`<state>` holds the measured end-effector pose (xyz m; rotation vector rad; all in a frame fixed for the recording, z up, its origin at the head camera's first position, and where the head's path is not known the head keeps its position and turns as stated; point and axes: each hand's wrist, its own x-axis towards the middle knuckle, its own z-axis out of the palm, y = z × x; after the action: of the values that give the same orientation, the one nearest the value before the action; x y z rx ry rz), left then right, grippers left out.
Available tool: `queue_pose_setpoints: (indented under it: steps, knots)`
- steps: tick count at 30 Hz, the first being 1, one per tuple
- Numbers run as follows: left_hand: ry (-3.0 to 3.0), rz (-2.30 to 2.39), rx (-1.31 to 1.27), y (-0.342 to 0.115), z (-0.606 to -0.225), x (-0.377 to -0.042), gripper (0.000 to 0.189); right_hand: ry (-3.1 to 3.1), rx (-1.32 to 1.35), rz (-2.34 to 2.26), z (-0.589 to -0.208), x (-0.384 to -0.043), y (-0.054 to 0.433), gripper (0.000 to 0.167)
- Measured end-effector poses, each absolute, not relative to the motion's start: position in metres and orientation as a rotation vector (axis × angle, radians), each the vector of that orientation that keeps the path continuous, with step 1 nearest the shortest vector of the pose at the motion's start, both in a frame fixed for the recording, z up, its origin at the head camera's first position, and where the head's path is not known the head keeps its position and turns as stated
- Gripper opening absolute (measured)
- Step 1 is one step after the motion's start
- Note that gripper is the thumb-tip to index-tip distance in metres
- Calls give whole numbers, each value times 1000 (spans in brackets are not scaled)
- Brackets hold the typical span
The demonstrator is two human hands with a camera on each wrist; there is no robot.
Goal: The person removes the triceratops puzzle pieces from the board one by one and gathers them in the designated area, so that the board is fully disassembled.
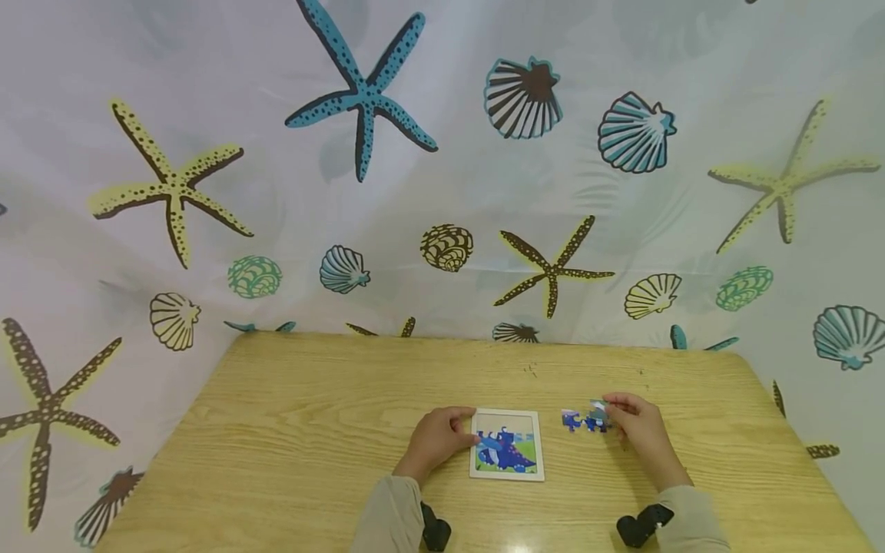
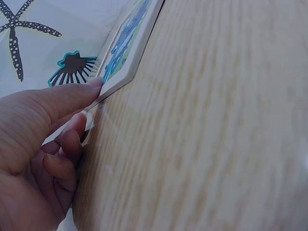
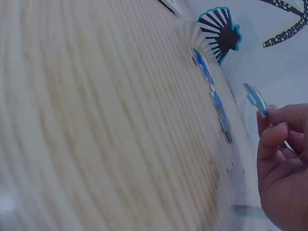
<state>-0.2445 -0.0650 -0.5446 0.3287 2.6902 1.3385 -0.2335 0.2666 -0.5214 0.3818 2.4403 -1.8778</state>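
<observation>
A white-framed jigsaw puzzle tray [image 1: 541, 445] lies on the table, its lower part filled with a blue dinosaur picture and its upper part showing bare backing. My left hand [image 1: 437, 439] holds the tray's left edge, with the thumb over the rim and the other fingers bent at its side in the left wrist view. To the right of the tray, my right hand [image 1: 643, 436] pinches a grey-green and white puzzle piece [image 3: 256, 98] between thumb and fingertips, raised above the tabletop. Just below it lie loose blue puzzle pieces [image 1: 571, 420], flat on the wood.
The wooden table [image 1: 311, 430] runs back to a hanging cloth [image 1: 442, 177] printed with starfish and shells, which also closes off both sides. Small dark marks [image 1: 531, 370] dot the wood behind the tray. Each wrist carries a black camera mount [image 1: 435, 528].
</observation>
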Motion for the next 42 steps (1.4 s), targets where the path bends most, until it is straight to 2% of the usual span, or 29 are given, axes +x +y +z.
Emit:
queue_pose_setpoints:
  steps: [15, 29, 42]
  knots:
    - [2674, 1349, 326, -65, -540, -242, 45, 2497, 457, -1770, -534, -226, 304, 30]
    - [2689, 1320, 290, -63, -542, -243, 44, 2668, 501, -1583, -542, -226, 305, 30]
    - [2697, 1304, 284, -64, -539, -240, 44, 2553, 494, -1701, -539, -224, 306, 36]
